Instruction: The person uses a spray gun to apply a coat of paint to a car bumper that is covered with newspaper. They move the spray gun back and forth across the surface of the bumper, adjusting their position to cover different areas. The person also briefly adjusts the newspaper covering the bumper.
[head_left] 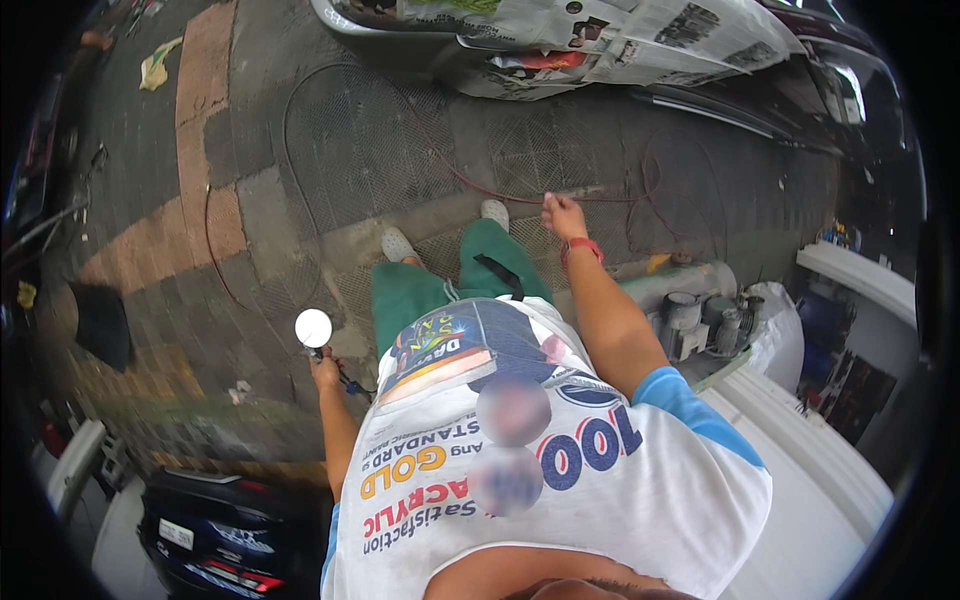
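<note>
My left hand [325,371] is closed around the handle of a spray gun [318,352], held low at my left side. A round white cup lid [313,327] tops the gun and hides much of it. Out in front of me to the right, my right hand [565,217] is closed, with a red wristband on its wrist. A thin red hose [480,187] runs through the fingers of that hand, and from there it trails to both sides. Its exact grip is hard to see.
A dark car [470,60] stands ahead, partly covered with newspaper sheets [650,45]. An air compressor [690,325] is close on my right beside white plastic [775,325]. Another dark car [215,535] is at lower left. Hose loops [650,175] lie across the paved ground [350,140].
</note>
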